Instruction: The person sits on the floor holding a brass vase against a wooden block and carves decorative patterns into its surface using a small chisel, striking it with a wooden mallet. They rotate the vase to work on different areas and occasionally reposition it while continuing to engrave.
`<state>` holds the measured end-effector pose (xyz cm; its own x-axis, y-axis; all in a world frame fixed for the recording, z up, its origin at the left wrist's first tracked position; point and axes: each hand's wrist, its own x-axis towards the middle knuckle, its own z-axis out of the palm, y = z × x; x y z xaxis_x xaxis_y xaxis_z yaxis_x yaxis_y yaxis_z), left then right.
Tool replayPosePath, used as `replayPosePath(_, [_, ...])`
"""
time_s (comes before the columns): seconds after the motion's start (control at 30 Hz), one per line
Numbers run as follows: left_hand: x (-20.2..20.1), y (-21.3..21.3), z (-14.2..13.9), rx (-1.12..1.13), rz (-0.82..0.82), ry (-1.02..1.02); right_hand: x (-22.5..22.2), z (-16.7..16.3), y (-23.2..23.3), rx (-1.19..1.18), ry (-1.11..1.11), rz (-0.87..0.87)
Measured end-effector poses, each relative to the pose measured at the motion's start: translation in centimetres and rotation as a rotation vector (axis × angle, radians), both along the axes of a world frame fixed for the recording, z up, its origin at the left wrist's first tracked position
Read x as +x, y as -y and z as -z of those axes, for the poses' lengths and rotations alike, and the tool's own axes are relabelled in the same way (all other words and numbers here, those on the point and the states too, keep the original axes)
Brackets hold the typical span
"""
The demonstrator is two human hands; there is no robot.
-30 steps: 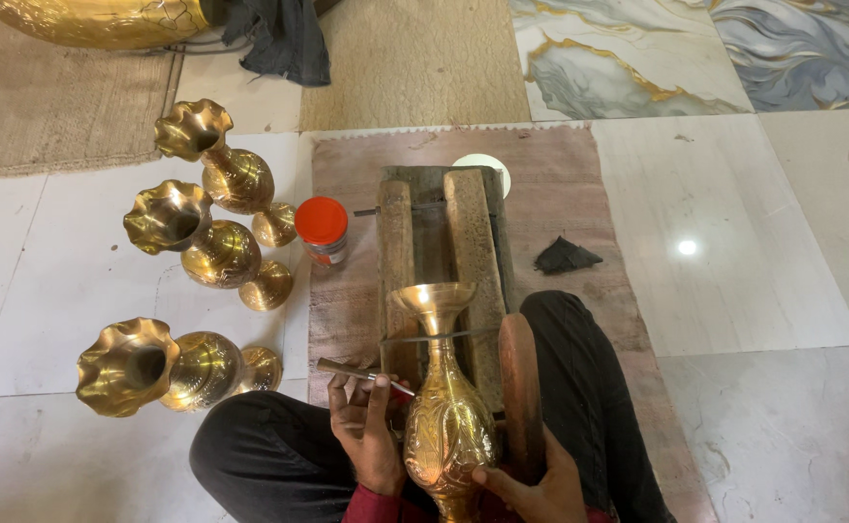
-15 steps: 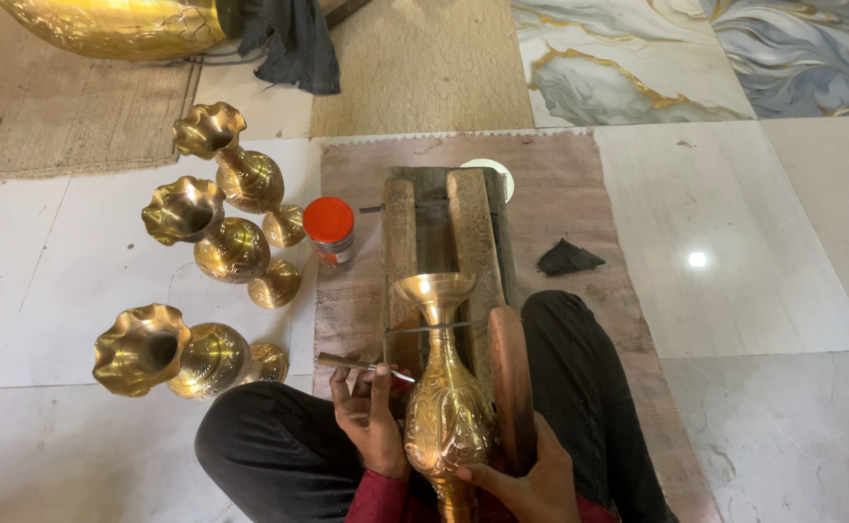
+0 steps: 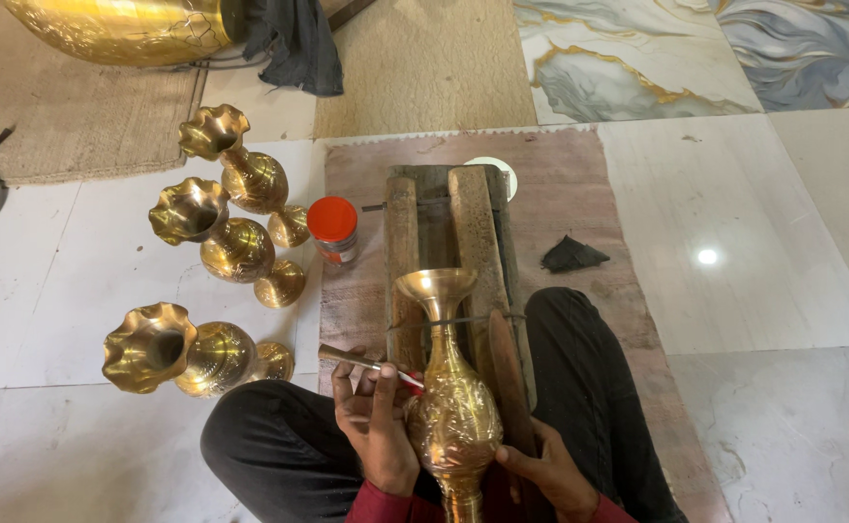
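A tall brass vase (image 3: 451,407) with an engraved belly lies in my lap, its mouth pointing away from me over a wooden rest (image 3: 448,232). My left hand (image 3: 376,426) holds a thin metal tool (image 3: 361,362) with a red tip against the vase's left shoulder. My right hand (image 3: 545,475) grips a dark wooden stick (image 3: 508,373) beside the vase's right side, low down. My crossed legs in black trousers frame the vase.
Three brass vases with fluted rims (image 3: 240,179) (image 3: 226,242) (image 3: 187,349) lie on the white floor at left. A red-lidded jar (image 3: 333,229) stands on the brown mat (image 3: 579,194). A black cloth scrap (image 3: 571,255) lies right; a big brass vessel (image 3: 114,29) sits far left.
My head has shifted slightly, so the view slid right and down. My left hand has moved the tool a little closer to the vase's shoulder. The right hand stays low.
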<state>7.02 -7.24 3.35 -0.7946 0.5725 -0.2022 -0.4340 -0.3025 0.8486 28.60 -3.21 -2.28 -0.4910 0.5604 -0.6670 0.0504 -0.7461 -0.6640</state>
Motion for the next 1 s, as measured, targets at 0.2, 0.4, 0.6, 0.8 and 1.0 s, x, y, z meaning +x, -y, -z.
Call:
replayPosePath(0.2, [0.6, 0.2, -1.0, 0.088, 0.014, -0.021, 1.0, 1.6, 0.7, -0.098, -0.259, -0.046])
replayPosePath(0.4, [-1.6, -0.8, -1.9, 0.006, 0.224, -0.139, 1.2, 0.9, 0.1, -0.015, -0.146, -0.127])
replayPosePath(0.6, [-5.7, -5.2, -3.8, -0.229, 0.678, -0.791, 3.4, -2.6, -2.7, 0.183, 0.205, -0.081])
replayPosePath(0.8, [-5.4, -8.6, -6.0, -0.355, 0.967, -0.93, 5.0, -7.1, -7.4, 0.532, 0.284, -0.058])
replayPosePath(1.0, [-4.6, -8.6, -6.5, -0.357, 0.888, -1.254, 5.3, -10.6, -10.6, 0.859, 0.553, -0.21])
